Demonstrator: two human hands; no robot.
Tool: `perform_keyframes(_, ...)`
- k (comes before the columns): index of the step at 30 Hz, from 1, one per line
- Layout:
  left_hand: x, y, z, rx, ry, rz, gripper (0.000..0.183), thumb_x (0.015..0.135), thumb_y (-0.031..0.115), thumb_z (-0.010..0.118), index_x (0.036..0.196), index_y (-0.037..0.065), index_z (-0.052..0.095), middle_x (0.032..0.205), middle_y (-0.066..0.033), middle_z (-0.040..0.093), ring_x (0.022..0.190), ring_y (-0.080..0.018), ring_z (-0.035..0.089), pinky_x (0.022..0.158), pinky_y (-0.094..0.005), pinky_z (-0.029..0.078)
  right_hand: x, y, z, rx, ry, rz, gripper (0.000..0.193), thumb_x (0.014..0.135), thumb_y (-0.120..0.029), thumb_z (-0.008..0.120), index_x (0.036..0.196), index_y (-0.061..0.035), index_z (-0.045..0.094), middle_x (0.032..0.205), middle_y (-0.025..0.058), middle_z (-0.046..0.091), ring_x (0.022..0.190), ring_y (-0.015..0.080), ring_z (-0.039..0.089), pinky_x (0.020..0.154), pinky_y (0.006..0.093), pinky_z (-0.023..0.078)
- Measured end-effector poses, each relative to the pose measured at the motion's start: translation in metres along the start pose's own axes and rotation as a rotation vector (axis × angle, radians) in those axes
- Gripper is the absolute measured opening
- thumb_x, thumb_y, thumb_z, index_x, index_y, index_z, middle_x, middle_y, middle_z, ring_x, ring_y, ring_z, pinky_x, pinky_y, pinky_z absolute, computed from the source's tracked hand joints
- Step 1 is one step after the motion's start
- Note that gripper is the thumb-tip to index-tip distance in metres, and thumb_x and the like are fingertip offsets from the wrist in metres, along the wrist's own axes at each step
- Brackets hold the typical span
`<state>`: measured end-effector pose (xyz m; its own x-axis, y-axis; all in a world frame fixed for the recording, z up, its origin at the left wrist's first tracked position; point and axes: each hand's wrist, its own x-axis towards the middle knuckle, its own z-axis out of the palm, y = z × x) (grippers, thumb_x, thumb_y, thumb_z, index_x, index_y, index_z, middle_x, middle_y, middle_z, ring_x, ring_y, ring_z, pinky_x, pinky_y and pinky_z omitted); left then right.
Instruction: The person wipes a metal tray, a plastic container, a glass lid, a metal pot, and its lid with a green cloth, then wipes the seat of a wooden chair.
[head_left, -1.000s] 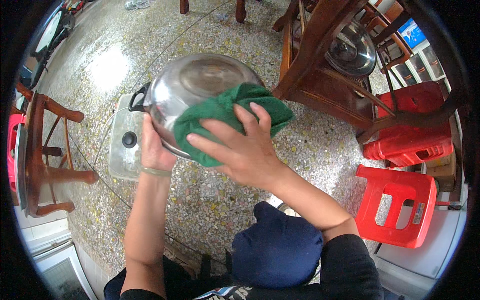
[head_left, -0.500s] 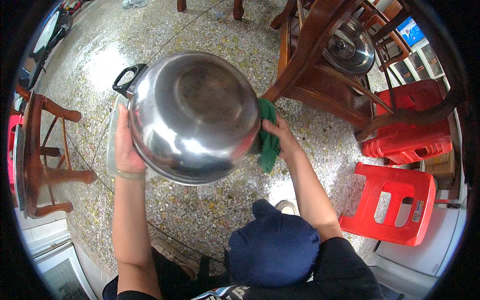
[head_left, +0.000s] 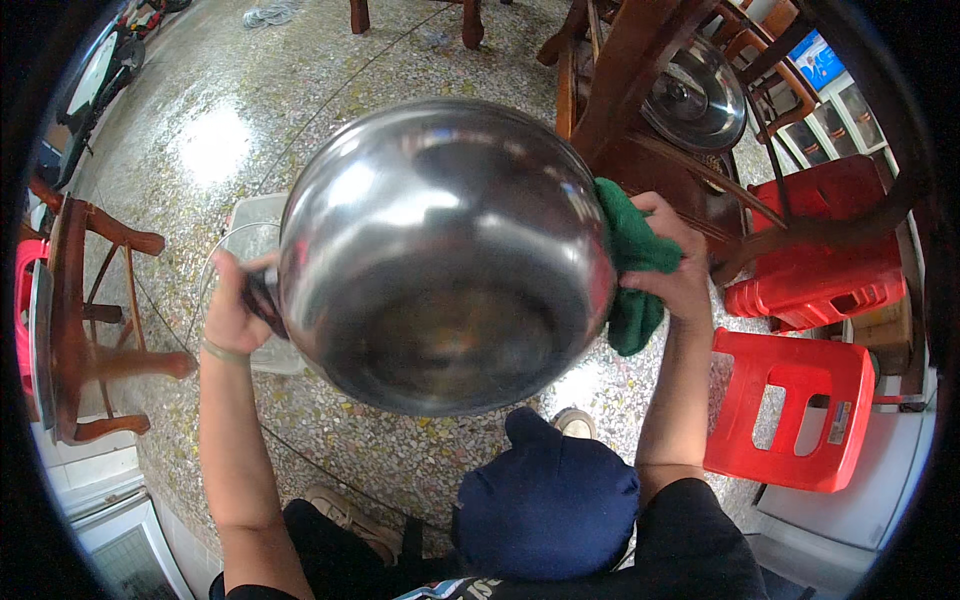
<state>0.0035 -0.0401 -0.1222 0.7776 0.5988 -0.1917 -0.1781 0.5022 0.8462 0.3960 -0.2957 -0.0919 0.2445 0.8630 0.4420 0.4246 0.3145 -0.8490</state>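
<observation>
A large shiny steel wok (head_left: 440,230) is held up in front of me, its rounded outside facing me and its darker base turned toward my body. My left hand (head_left: 238,305) grips the black side handle (head_left: 262,298) at the wok's left, thumb up. On the opposite side, my right hand (head_left: 672,262) holds a bunched green cloth (head_left: 632,235) against the wok's edge. The wok hides its own inside and any handle on the right.
Behind the wok stands a translucent bucket (head_left: 258,212) with a wire handle. A wooden chair (head_left: 650,110) bears a steel lid (head_left: 695,95). Red plastic stools (head_left: 790,410) are at the right, another wooden chair (head_left: 100,350) at the left. The floor (head_left: 400,60) is speckled stone.
The wok has come nearer and shifted right, its base tilting toward me. My left hand has gone from the rim to the black handle. My right hand and cloth moved right.
</observation>
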Motion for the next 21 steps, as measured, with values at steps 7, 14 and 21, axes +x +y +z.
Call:
perform_keyframes(7, -0.005, 0.058, 0.063, 0.689, -0.502, -0.143, 0.057, 0.069, 0.035, 0.077, 0.107, -0.003, 0.060, 0.094, -0.0076, 0.064, 0.087, -0.0157, 0.059, 0.079, -0.0299, 0.047, 0.035, -0.052, -0.010, -0.177, -0.296, -0.214, 0.041, 0.053, -0.011, 0.082, 0.090, -0.0053, 0.065, 0.096, 0.0110, 0.058, 0.089, 0.0234, 0.057, 0.078, 0.0317, 0.044)
perform_keyframes(14, -0.002, -0.017, 0.103, 0.443, -0.076, 0.096, 0.037, 0.090, 0.037, 0.054, 0.077, 0.003, 0.060, 0.066, 0.0049, 0.057, 0.061, -0.0050, 0.049, 0.056, -0.0221, 0.040, 0.047, -0.042, 0.012, -0.470, 0.255, -0.192, 0.032, 0.065, -0.008, 0.075, 0.095, -0.0049, 0.062, 0.099, 0.0102, 0.058, 0.093, 0.0225, 0.056, 0.082, 0.0307, 0.044)
perform_keyframes(21, -0.001, -0.018, 0.128, 0.566, 0.195, 0.111, 0.039, 0.096, 0.030, 0.044, 0.070, 0.004, 0.055, 0.058, 0.0030, 0.053, 0.053, -0.0038, 0.051, 0.046, -0.0185, 0.040, 0.045, -0.079, 0.069, -0.587, 0.221, -0.407, 0.053, 0.062, -0.036, 0.078, 0.104, -0.0108, 0.058, 0.113, 0.0126, 0.051, 0.106, 0.0312, 0.048, 0.090, 0.0422, 0.039)
